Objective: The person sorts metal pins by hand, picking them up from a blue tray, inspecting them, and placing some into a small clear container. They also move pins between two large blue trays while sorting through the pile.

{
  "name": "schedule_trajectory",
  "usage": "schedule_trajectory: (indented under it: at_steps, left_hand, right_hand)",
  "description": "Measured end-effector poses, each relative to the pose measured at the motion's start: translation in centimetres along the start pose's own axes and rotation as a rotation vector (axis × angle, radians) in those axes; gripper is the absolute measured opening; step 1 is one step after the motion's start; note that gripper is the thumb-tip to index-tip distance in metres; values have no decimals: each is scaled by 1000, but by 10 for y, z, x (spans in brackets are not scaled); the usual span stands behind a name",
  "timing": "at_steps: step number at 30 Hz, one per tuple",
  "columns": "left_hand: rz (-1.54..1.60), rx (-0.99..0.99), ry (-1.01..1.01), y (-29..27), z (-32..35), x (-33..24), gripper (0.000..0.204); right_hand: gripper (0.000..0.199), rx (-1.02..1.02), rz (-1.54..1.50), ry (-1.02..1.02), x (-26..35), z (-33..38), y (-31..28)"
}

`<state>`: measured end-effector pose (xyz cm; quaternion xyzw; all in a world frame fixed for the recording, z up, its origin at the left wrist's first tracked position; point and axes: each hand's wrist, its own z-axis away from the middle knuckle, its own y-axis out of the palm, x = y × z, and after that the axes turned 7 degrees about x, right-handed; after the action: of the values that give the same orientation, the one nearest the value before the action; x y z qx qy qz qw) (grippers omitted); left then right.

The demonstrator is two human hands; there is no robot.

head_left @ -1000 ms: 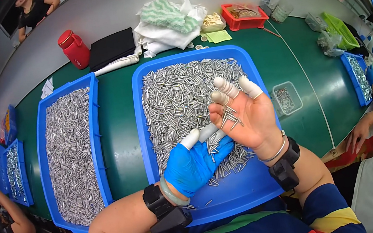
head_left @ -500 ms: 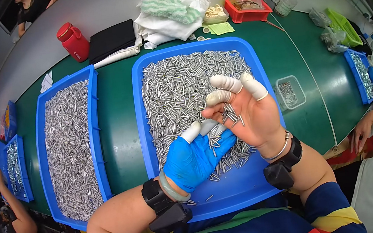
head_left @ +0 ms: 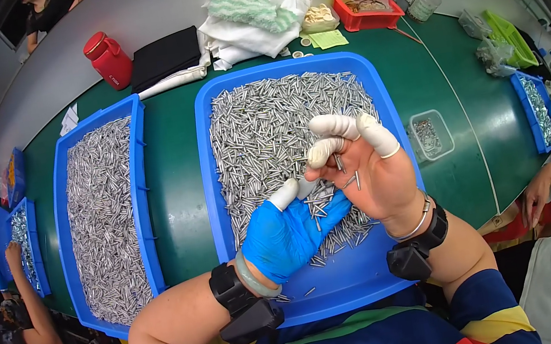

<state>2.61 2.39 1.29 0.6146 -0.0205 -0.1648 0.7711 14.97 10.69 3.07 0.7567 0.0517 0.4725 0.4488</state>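
Over the middle blue tray [head_left: 215,181], my left hand [head_left: 282,238] lies palm up in a blue glove, with a white cover on the thumb. Small silver metal pins [head_left: 321,202] rest in a pile on its fingers. To the right of it my right hand [head_left: 379,174] is turned palm up, its fingers curled and white covers on several fingertips. A few metal pins lie in that palm and at its fingers. The two hands meet at the fingertips. Beneath them, a thick layer of the same pins [head_left: 262,131] fills most of the tray.
Another blue tray [head_left: 143,184] of pins stands on the left. A small clear container [head_left: 444,149] with small metal pieces sits at the right on the green table [head_left: 181,207]. At the back are a red flask [head_left: 108,62], cloths [head_left: 252,15] and a red bin [head_left: 370,15]. Co-workers sit on both sides.
Fewer pins lie in my right palm now, and its fingers have shifted slightly. My left hand keeps its place. At the far left, a co-worker's hand has moved over a small tray.
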Motion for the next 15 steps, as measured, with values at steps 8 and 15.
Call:
schedule_trajectory:
  at_steps: [8,15]
  left_hand:
    - [-51,14,-9,3,-2,0,24]
    - [-46,22,-8,4,2,-1,21]
  right_hand:
    - [51,75,218,11,-4,3,2]
    - [56,114,323,18,-7,4,9]
